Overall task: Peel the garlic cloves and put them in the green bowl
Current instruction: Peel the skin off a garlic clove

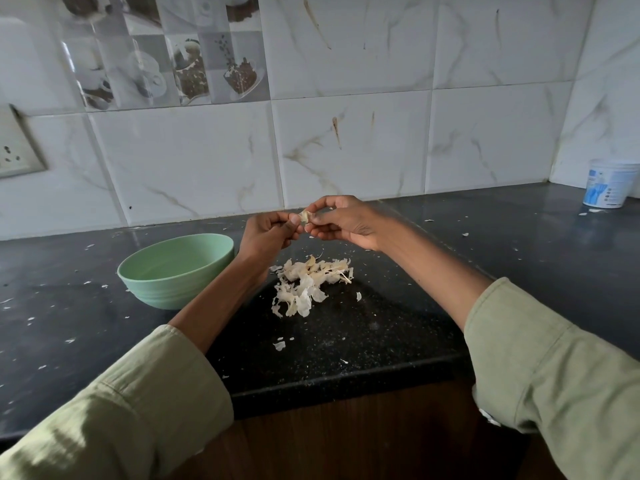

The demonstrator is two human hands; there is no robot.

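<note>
Overhead, left hand and right hand together, pinching one garlic clove; tub label unreadable.

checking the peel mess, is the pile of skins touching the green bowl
Apart. The head view shows bare black counter between the skins and the bowl, with the left forearm crossing that gap.

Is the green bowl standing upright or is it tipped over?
Upright. The green bowl rests on its base on the counter, rim facing up.
</note>
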